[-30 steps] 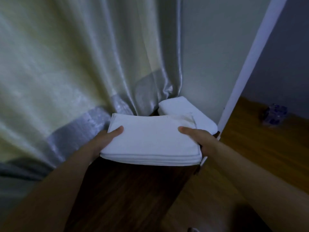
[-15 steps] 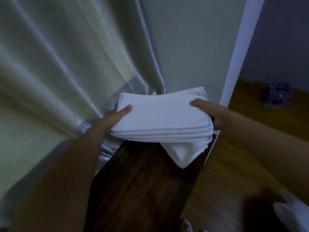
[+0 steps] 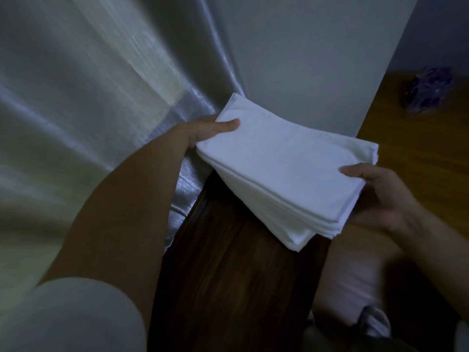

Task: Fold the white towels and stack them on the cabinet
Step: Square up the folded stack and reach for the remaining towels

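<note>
A folded white towel (image 3: 284, 163) lies on top of another folded white towel (image 3: 295, 238) at the far end of the dark wooden cabinet (image 3: 236, 288). Only a corner of the lower towel shows beneath the upper one. My left hand (image 3: 203, 130) grips the upper towel's far left edge, thumb on top. My right hand (image 3: 380, 196) holds its near right edge, thumb on top and fingers underneath. The towel sits turned at an angle to the cabinet and overhangs its right side.
A pale shiny curtain (image 3: 101, 123) hangs along the left of the cabinet. A grey wall (image 3: 304, 59) rises behind it. To the right lies wooden floor (image 3: 418, 138) with a purple object (image 3: 429, 88). Pale fabric (image 3: 355, 288) lies low right.
Both hands have carried the folded towel over the other towel and turned it clockwise. The camera has swung down and to the left.
</note>
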The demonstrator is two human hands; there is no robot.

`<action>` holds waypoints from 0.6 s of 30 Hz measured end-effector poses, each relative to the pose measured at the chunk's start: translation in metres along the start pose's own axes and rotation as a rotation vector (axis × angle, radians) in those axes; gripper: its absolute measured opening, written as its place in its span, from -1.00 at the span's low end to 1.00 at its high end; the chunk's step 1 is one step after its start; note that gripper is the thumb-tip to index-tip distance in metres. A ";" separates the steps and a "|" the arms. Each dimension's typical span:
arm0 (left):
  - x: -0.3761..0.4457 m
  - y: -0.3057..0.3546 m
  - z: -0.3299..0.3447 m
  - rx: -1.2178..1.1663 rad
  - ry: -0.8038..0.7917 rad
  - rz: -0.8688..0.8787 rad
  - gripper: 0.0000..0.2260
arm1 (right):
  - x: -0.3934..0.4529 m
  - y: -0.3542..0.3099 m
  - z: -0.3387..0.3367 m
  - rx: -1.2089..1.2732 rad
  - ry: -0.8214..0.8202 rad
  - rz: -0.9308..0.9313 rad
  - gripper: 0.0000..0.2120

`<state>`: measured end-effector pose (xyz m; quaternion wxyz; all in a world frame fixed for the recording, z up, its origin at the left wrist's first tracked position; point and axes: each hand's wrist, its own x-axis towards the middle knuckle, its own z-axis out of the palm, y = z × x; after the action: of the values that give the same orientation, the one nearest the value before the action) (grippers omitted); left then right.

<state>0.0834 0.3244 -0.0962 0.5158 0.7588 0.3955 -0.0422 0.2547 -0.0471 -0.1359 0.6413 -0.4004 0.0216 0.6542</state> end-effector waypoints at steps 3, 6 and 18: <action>0.020 0.001 0.001 0.022 -0.053 -0.019 -0.35 | 0.003 0.018 -0.005 0.050 0.019 -0.003 -0.54; 0.036 -0.007 0.006 0.028 -0.112 -0.076 -0.39 | 0.007 0.034 -0.006 0.067 0.007 0.011 -0.51; 0.069 -0.015 0.001 -0.015 -0.122 -0.128 -0.24 | 0.022 0.053 -0.004 0.190 0.031 -0.084 -0.54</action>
<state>0.1213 0.3644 -0.1405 0.5409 0.7242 0.4111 -0.1183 0.2144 -0.0405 -0.1760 0.7028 -0.3485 0.0765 0.6154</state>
